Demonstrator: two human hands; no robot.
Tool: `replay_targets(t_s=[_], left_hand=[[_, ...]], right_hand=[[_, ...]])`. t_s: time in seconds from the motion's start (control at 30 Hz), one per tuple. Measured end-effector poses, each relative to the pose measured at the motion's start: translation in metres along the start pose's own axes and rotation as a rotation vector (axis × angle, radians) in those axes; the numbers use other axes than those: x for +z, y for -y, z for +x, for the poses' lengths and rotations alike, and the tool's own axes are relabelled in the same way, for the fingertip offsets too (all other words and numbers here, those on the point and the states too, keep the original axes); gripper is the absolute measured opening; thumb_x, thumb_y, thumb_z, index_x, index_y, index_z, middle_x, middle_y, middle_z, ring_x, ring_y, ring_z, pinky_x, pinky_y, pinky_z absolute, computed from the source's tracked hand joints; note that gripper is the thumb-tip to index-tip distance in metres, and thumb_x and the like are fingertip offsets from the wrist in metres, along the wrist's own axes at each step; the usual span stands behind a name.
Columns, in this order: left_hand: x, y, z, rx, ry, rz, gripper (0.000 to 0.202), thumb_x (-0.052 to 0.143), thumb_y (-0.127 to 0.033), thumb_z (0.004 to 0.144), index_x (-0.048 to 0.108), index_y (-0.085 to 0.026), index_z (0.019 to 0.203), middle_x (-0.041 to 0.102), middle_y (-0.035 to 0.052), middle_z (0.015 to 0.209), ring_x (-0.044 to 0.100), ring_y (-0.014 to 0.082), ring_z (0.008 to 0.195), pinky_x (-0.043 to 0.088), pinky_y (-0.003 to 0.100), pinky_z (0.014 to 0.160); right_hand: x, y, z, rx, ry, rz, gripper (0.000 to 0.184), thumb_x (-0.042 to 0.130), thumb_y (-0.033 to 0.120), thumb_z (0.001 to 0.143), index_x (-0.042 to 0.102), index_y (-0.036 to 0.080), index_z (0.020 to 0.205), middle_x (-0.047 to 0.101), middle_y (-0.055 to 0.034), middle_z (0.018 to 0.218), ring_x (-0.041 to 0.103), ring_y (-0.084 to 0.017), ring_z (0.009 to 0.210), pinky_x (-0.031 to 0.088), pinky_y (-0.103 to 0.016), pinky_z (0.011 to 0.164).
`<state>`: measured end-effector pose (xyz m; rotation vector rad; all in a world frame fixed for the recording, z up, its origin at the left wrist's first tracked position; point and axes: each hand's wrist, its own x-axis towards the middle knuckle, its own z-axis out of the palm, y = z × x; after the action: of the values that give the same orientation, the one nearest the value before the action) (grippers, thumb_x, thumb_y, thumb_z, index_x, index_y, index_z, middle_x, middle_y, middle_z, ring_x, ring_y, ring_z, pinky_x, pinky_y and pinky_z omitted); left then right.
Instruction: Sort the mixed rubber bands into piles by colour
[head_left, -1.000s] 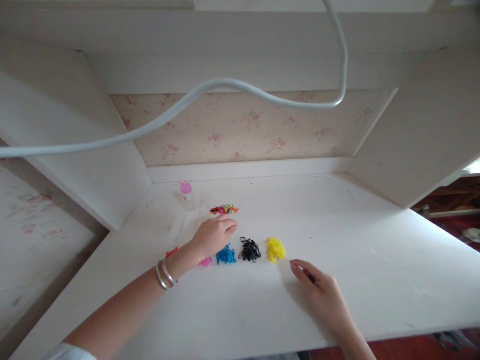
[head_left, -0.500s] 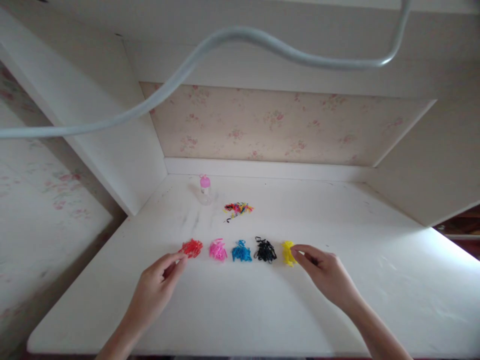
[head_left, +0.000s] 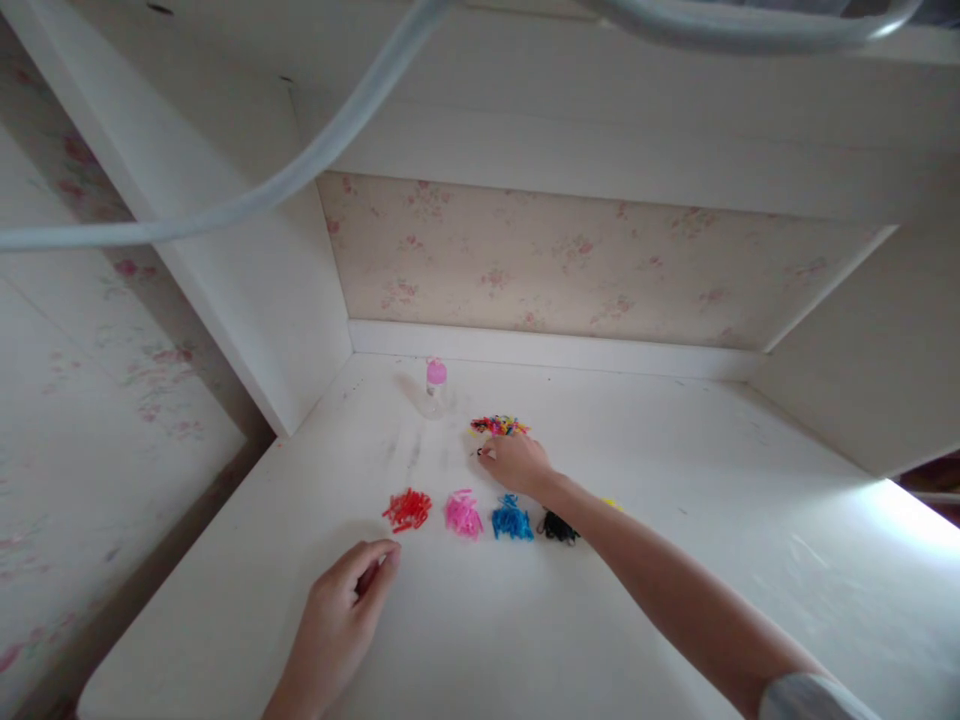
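My right hand [head_left: 514, 462] reaches over the row to the mixed pile of small coloured rubber bands [head_left: 499, 425]. Its thumb and forefinger pinch at a small black rubber band [head_left: 480, 452] just in front of that pile. My left hand [head_left: 349, 600] hovers near the table before the red rubber bands [head_left: 409, 510], fingertips together, with nothing visible in them. Rightward along the row are pink rubber bands [head_left: 463, 514], blue rubber bands [head_left: 512, 518] and black rubber bands [head_left: 559, 527]. My right forearm mostly hides the yellow rubber bands [head_left: 613, 504].
A clear bottle with a pink cap [head_left: 436, 385] stands behind the piles, left of the mixed one. White side panels and a flowered back wall [head_left: 525, 265] enclose the white table [head_left: 712, 440]. A pale cable [head_left: 315, 155] crosses high in front.
My right hand has left the yellow pile and moved left and away from me to the mixed pile. My left hand has drawn back from the red pile. The view has shifted.
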<state>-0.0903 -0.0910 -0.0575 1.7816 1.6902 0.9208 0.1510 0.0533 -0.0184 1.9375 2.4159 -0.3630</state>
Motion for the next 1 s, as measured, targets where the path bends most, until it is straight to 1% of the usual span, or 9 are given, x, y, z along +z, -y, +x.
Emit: replay_targets(t_s=[0.13,0.3,0.4,0.47,0.57,0.7,0.77,0.87,1.0], left_hand=[[0.0,0.001,0.0,0.033,0.026,-0.013,0.027,0.046,-0.04,0.087,0.065,-0.022,0.094,0.065,-0.0013,0.072,0.058,0.0133,0.06,0.047,0.021,0.058],[0.0,0.001,-0.001,0.049,0.025,0.01,0.027,0.047,-0.041,0.087,0.065,-0.023,0.094,0.065,-0.0013,0.071,0.058,0.0136,0.059,0.047,0.022,0.057],[0.001,0.002,-0.001,0.058,0.028,0.014,0.027,0.047,-0.041,0.086,0.065,-0.023,0.095,0.065,-0.0013,0.071,0.059,0.0136,0.059,0.048,0.022,0.058],[0.003,0.004,0.0,0.073,0.028,0.014,0.026,0.047,-0.041,0.086,0.065,-0.023,0.094,0.066,-0.001,0.072,0.059,0.0137,0.06,0.049,0.021,0.058],[0.005,0.006,0.001,0.104,0.027,0.013,0.026,0.048,-0.041,0.085,0.065,-0.024,0.092,0.067,-0.0005,0.074,0.06,0.0139,0.06,0.05,0.021,0.059],[0.006,0.007,0.002,0.116,0.023,0.043,0.025,0.048,-0.041,0.085,0.066,-0.024,0.091,0.068,-0.0013,0.073,0.061,0.0135,0.059,0.05,0.02,0.058],[0.006,0.006,0.002,0.114,0.016,0.067,0.025,0.049,-0.041,0.085,0.066,-0.024,0.092,0.068,-0.0017,0.073,0.062,0.0132,0.06,0.05,0.02,0.058],[0.006,0.005,0.002,0.128,0.016,0.085,0.026,0.049,-0.042,0.085,0.066,-0.024,0.092,0.069,-0.001,0.075,0.063,0.0137,0.062,0.051,0.02,0.059],[0.006,0.005,0.002,0.131,0.019,0.088,0.027,0.048,-0.043,0.085,0.066,-0.024,0.093,0.069,0.0001,0.076,0.063,0.0146,0.063,0.051,0.021,0.06]], right_hand=[[0.002,0.004,0.01,-0.03,-0.005,-0.031,0.039,0.034,0.032,0.089,0.069,0.018,0.098,0.067,-0.0128,0.099,0.06,-0.026,0.094,0.043,-0.037,0.078],[-0.008,-0.003,-0.001,-0.131,0.012,-0.004,0.035,0.038,0.036,0.088,0.07,0.025,0.097,0.07,-0.0049,0.098,0.061,-0.021,0.092,0.043,-0.029,0.078],[-0.018,-0.02,-0.018,-0.18,0.011,0.034,0.033,0.04,0.038,0.088,0.07,0.03,0.1,0.071,0.0006,0.097,0.062,-0.017,0.09,0.043,-0.025,0.076],[-0.024,-0.036,-0.031,-0.184,0.007,0.067,0.032,0.041,0.037,0.087,0.07,0.031,0.099,0.072,0.0028,0.092,0.064,-0.015,0.084,0.043,-0.022,0.072],[-0.03,-0.066,-0.05,-0.164,-0.015,0.149,0.031,0.043,0.037,0.086,0.072,0.03,0.095,0.073,0.0034,0.083,0.064,-0.014,0.074,0.043,-0.021,0.066],[-0.028,-0.096,-0.07,-0.131,-0.012,0.206,0.029,0.046,0.038,0.083,0.073,0.03,0.091,0.073,0.0036,0.083,0.065,-0.015,0.074,0.044,-0.022,0.067],[-0.025,-0.102,-0.076,-0.114,0.002,0.193,0.029,0.046,0.038,0.083,0.074,0.031,0.089,0.073,0.0037,0.082,0.065,-0.015,0.072,0.044,-0.022,0.067],[-0.022,-0.102,-0.081,-0.101,0.015,0.18,0.027,0.048,0.039,0.081,0.074,0.032,0.086,0.074,0.0037,0.079,0.065,-0.015,0.071,0.043,-0.022,0.068],[-0.028,-0.103,-0.081,-0.075,-0.002,0.201,0.026,0.05,0.039,0.08,0.074,0.033,0.086,0.074,0.0035,0.079,0.065,-0.016,0.073,0.043,-0.022,0.068]])
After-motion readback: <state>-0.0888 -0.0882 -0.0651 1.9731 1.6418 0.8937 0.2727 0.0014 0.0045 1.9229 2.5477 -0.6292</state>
